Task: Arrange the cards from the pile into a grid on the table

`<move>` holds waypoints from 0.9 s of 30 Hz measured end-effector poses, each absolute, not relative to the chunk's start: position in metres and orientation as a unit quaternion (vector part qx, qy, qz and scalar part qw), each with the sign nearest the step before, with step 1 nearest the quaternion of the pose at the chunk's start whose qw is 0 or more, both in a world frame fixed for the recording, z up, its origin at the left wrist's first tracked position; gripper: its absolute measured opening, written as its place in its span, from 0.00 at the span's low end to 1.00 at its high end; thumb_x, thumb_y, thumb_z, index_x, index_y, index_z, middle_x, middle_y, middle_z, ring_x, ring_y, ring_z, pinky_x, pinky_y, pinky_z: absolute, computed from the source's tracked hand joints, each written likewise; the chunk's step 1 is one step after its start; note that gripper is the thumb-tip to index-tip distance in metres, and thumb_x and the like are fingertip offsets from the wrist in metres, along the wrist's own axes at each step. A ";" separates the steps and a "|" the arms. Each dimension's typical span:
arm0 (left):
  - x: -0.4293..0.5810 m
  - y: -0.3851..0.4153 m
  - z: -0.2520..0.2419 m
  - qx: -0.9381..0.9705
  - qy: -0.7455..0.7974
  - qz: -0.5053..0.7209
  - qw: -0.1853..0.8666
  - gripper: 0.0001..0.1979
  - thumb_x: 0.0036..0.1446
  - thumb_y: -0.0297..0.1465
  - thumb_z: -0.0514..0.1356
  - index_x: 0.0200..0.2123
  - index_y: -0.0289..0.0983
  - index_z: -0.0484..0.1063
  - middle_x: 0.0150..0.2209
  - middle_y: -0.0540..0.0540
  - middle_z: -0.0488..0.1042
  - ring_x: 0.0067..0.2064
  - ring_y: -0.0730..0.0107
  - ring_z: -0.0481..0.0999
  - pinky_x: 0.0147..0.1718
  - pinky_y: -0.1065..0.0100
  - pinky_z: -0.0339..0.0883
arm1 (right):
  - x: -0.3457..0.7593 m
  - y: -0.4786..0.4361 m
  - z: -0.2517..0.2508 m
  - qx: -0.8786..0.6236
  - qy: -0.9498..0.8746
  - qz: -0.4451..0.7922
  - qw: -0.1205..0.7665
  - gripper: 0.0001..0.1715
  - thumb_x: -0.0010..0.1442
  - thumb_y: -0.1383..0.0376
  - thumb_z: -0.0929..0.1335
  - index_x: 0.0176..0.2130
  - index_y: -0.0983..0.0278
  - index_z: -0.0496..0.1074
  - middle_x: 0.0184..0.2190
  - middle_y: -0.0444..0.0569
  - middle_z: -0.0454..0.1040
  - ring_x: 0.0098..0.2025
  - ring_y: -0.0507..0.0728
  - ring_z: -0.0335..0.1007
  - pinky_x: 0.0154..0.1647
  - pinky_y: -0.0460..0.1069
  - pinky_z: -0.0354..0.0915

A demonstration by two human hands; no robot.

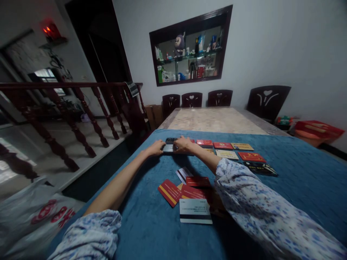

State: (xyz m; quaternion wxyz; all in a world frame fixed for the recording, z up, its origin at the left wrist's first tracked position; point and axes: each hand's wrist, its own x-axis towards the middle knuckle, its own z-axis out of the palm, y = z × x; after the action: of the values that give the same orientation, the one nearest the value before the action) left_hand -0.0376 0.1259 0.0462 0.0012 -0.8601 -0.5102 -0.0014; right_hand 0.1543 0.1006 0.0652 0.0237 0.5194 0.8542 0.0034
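Observation:
Both my hands reach to the far left part of the blue cloth. Between them lies a silver-grey card, just in front of a black card. My left hand has its fingertips closed on the left edge of the silver-grey card. At the right edge, my right hand grips with bent fingers, partly covering it. Rows of cards continue rightward, with a red card, a cream card and a black-and-gold card. Nearer me is a loose pile with a white striped card and a red card.
The blue cloth covers the near part of a stone-topped table. Dark chairs stand around its far side. A wooden railing runs along the left, with white plastic bags below.

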 end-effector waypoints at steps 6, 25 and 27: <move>-0.037 0.134 0.046 -0.859 -0.513 0.009 -0.010 0.21 0.49 0.21 0.61 0.49 0.34 0.74 0.51 0.41 0.75 0.51 0.60 0.75 0.50 0.69 0.68 | 0.150 0.111 0.063 0.524 0.851 -0.006 0.042 0.27 0.57 0.56 0.69 0.54 0.63 0.75 0.57 0.61 0.72 0.61 0.72 0.60 0.56 0.65 0.60; -0.036 0.154 0.041 -0.860 -0.503 0.033 -0.074 0.21 0.44 0.23 0.58 0.45 0.35 0.75 0.42 0.46 0.79 0.42 0.64 0.77 0.39 0.72 0.69 | 0.143 0.114 0.066 0.548 0.833 -0.021 0.074 0.29 0.52 0.59 0.71 0.53 0.64 0.76 0.53 0.60 0.76 0.58 0.69 0.67 0.53 0.58 0.67; -0.036 0.153 0.041 -0.862 -0.500 0.031 -0.075 0.22 0.44 0.22 0.58 0.45 0.36 0.75 0.43 0.46 0.79 0.42 0.64 0.77 0.40 0.72 0.69 | 0.143 0.114 0.067 0.548 0.832 -0.023 0.075 0.29 0.52 0.59 0.71 0.53 0.64 0.76 0.52 0.60 0.76 0.57 0.68 0.68 0.52 0.57 0.68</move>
State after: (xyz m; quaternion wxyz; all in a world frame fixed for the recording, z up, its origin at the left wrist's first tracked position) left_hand -0.0362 0.1531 0.0413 -0.0755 -0.8620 -0.5004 0.0308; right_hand 0.1428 0.1142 0.0667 0.0747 0.5485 0.8325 -0.0228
